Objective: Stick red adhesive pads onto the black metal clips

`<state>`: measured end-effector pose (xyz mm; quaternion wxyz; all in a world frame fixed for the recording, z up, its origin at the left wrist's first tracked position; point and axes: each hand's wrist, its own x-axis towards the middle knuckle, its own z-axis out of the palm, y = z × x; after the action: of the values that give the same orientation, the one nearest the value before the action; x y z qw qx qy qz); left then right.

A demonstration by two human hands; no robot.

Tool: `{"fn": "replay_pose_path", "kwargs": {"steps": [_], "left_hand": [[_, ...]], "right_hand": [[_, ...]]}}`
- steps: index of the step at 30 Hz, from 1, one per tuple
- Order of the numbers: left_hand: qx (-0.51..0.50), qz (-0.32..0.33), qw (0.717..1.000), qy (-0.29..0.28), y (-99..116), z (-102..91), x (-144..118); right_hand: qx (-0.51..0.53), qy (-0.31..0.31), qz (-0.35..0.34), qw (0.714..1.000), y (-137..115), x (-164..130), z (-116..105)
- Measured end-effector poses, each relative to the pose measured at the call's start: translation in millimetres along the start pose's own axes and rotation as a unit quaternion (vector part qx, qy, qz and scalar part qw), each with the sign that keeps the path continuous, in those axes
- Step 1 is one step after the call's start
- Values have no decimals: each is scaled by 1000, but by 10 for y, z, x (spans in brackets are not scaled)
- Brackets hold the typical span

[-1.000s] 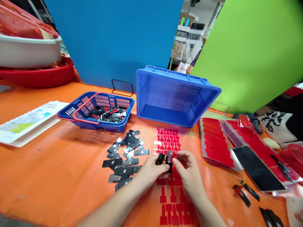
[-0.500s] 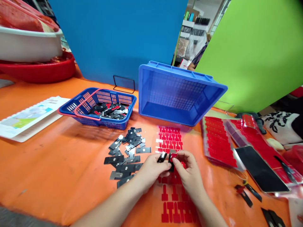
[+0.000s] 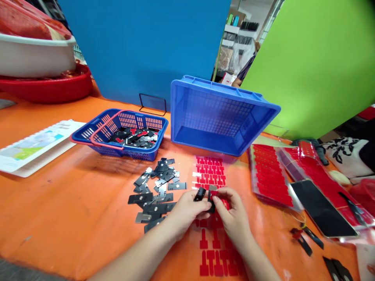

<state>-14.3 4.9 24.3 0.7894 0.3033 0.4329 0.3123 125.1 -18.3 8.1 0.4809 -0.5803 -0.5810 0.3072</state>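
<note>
My left hand point(image 3: 187, 208) grips black pieces point(image 3: 200, 194); my right hand point(image 3: 233, 207) holds a red tab point(image 3: 214, 193) at one. Beneath both, rows of red cutouts point(image 3: 218, 268); left of them, loose black strips point(image 3: 152, 208) on the orange tabletop point(image 3: 88, 218); beyond, a blue crate point(image 3: 209, 138).

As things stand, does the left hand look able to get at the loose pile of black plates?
Probably yes: the left hand is close beside the loose pile of black plates, with nothing standing between them. However, it holds a black piece, so it is not entirely free.
</note>
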Motion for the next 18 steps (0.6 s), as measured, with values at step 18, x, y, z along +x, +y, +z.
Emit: {"fn": "replay_pose_path", "kwargs": {"steps": [18], "left_hand": [[8, 2, 1000, 5, 41, 17, -11]], "right_hand": [[-9, -11, -6, 1000, 5, 3, -5]]}}
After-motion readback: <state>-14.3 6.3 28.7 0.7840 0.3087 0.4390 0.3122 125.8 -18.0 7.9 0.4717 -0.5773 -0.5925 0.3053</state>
